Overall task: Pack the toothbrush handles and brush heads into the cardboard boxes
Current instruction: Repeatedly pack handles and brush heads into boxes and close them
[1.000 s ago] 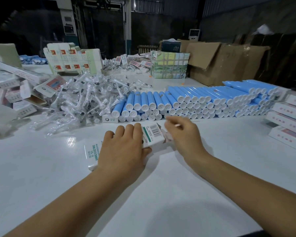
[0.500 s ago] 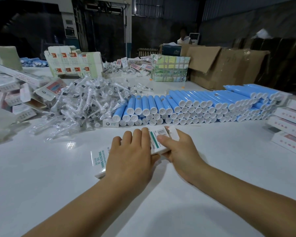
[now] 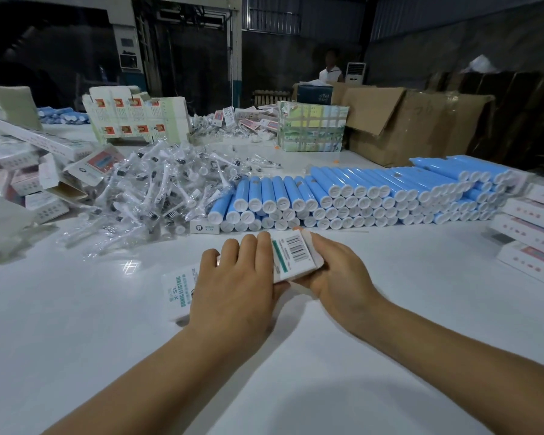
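A long white cardboard box (image 3: 291, 254) with green print and a barcode lies on the white table (image 3: 76, 324) in front of me. My left hand (image 3: 236, 287) lies over its middle, fingers across the top and thumb at the near side. My right hand (image 3: 336, 271) grips the box's right end, fingers wrapped round the end flap. Blue toothbrush handles (image 3: 358, 199) with white caps are stacked in a long row behind the box. A heap of brush heads (image 3: 157, 189) in clear wrappers lies at the left of that row.
Filled white boxes (image 3: 534, 233) are stacked at the right edge. Loose and folded boxes (image 3: 29, 183) clutter the far left. Flat carton blanks (image 3: 135, 120), a taped bundle (image 3: 311, 127) and large brown cartons (image 3: 415, 130) stand at the back. A person sits far behind.
My right hand has moved from above the box's open end onto it and closed round the end flap. My left hand has stayed on the box. The view has tilted upward slightly.
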`<state>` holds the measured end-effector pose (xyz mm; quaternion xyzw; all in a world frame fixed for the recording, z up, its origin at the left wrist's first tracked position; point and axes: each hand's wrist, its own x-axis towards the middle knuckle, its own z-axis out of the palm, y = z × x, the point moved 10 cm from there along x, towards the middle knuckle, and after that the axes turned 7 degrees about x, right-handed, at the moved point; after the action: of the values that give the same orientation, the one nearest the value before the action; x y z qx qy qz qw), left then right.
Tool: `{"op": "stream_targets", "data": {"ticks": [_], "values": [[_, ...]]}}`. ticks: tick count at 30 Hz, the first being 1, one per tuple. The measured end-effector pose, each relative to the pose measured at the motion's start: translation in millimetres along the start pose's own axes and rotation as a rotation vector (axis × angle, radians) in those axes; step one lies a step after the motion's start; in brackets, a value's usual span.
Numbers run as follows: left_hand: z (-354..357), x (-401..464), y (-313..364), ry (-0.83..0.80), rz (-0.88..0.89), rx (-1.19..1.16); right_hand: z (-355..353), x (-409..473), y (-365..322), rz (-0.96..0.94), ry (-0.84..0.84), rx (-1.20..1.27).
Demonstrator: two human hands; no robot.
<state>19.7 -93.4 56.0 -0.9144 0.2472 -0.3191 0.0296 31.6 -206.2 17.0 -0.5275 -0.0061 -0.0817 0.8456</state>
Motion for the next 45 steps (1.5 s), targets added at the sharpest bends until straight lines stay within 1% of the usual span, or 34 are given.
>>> {"op": "stream_targets", "data": {"ticks": [4, 8, 12, 15, 17, 20, 24, 28, 31, 36, 39, 43, 45], "values": [[0.5, -1.3, -2.0, 0.009, 0.007, -0.042, -1.8, 0.9, 2.1, -0.018, -0.006, 0.014], [-5.5, -2.8, -1.3, 0.071, 0.017, -0.07, -4.2, 1.7, 2.7, -0.017, 0.017, 0.028], [-7.9, -3.9, 0.1, 0.083, 0.028, -0.077, -6.5, 1.5, 3.8, -0.001, 0.042, 0.089], [-9.1, -4.3, 2.0, 0.088, 0.036, -0.062, -8.3, 0.9, 4.0, -0.002, 0.053, 0.083], [-9.9, -3.9, 3.9, 0.092, 0.039, -0.056, -10.0, -0.4, 2.9, -0.039, 0.069, 0.007], [-12.6, -3.4, 7.4, 0.095, 0.047, -0.033, -10.4, -7.1, -2.1, -0.15, 0.086, -0.177], [-11.9, -4.4, 7.6, 0.089, 0.061, -0.024, -4.3, -11.2, 0.0, -0.177, 0.042, -0.382], [-6.1, -2.9, 1.6, 0.046, 0.042, -0.013, -2.1, -6.3, 1.5, -0.128, 0.041, -0.36], [-4.4, -0.6, -2.6, 0.03, 0.016, -0.035, -1.9, -6.6, -0.8, -0.135, 0.068, -0.372], [0.6, -0.1, -1.7, -0.028, -0.003, 0.026, 1.6, -12.6, -4.9, -0.189, 0.091, -0.54], [-1.4, 0.5, 3.3, -0.016, 0.018, 0.03, 7.3, -14.7, -3.5, -0.189, 0.063, -0.603], [1.8, 0.5, 1.6, -0.047, 0.009, 0.052, 9.2, -14.1, -2.9, -0.182, 0.029, -0.58], [1.9, -1.2, -0.2, -0.042, -0.002, 0.059, 11.4, -12.9, -2.9, -0.173, -0.007, -0.53]]}}
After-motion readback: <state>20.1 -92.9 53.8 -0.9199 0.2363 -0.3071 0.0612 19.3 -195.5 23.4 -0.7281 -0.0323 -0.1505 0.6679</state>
